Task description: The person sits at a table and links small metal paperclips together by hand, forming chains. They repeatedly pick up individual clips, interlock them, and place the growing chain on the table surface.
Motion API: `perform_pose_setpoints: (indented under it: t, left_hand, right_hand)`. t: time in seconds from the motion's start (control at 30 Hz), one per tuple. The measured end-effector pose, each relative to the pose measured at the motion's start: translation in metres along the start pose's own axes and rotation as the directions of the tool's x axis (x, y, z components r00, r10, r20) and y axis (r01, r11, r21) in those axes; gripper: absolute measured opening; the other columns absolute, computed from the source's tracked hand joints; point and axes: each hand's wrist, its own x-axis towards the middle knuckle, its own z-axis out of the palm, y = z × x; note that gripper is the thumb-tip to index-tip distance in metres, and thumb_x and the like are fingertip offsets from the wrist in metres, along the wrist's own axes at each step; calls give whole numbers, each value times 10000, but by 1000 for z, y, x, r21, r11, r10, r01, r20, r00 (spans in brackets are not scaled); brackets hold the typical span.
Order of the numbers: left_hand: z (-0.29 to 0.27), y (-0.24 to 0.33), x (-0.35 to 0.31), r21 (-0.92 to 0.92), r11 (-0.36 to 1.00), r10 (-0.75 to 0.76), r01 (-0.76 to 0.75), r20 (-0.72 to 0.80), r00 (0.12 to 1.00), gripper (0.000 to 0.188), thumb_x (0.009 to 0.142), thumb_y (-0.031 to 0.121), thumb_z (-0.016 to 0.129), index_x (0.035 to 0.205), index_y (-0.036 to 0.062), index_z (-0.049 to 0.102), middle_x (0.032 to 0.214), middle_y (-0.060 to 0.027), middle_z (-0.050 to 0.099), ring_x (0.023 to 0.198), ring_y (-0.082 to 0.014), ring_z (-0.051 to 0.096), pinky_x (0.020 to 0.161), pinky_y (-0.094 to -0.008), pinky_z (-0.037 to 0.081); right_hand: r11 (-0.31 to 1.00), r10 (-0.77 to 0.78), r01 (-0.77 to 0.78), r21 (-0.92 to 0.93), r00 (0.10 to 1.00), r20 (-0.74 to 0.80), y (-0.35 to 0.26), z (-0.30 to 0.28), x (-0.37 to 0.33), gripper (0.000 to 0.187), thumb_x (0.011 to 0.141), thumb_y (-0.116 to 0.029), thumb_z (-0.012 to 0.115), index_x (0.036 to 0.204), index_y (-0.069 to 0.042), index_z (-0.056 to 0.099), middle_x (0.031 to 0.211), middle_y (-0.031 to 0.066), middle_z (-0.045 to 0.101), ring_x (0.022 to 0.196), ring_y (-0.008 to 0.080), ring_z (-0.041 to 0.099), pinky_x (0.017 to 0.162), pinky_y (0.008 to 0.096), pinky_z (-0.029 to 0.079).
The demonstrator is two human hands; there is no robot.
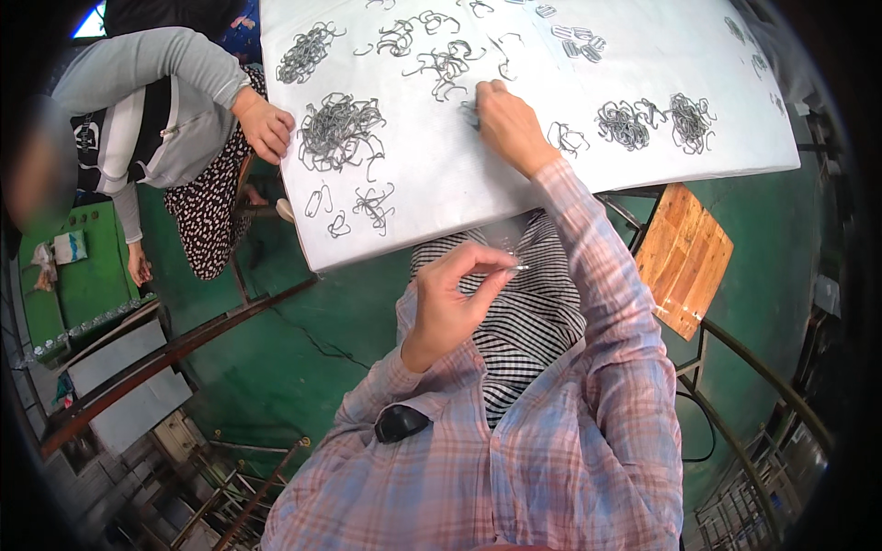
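My left hand is raised above my lap, in front of the table's near edge. Its thumb and forefinger pinch a small shiny metal piece, mostly hidden by the fingertips. My right hand rests on the white-covered table with its fingers curled down. A bit of grey shows beside those fingers; what they hold, if anything, is hidden. Just beyond lies a loose spread of bent metal wire hooks. A small group of wire hooks lies to the right of that hand.
Denser wire piles lie at the left, others at the right. Flat metal clips lie farther back. A co-worker's hand touches the table's left edge. A wooden stool stands at the right.
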Motion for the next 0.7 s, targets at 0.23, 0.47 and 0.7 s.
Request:
perform_pose_setpoints:
  t: [0.23, 0.47, 0.7]
  left_hand:
    - [8, -10, 6, -2, 998, -59, 59, 26, 998, 142, 837, -92, 672, 967, -38, 656, 953, -105, 702, 909, -159, 698, 819, -278, 568]
    - [14, -12, 8, -88, 990, -117, 112, -46, 992, 167, 835, -95, 677, 991, -48, 640, 987, -99, 682, 903, -145, 677, 807, -270, 572]
    - [22, -8, 15, -140, 983, -130, 118, -78, 988, 198, 838, -77, 688, 1022, -42, 626, 1002, -102, 683, 909, -138, 674, 813, -270, 566]
  right_hand:
    - [983, 126, -107, 148, 983, -130, 6, -44, -57, 157, 822, 35, 571, 970, 22, 620, 897, 201, 628, 754, 405, 637, 635, 438, 514]
    - [629, 466, -410, 661, 879, 102, -43, -110, -148, 49, 858, -3, 670, 884, 27, 699, 752, 90, 681, 618, 97, 611, 561, 238, 462]
    - [471, 458, -304, 828, 887, 65, -49, -104, -177, 49, 839, 11, 713, 881, -9, 699, 795, 30, 680, 688, 56, 593, 577, 207, 451]
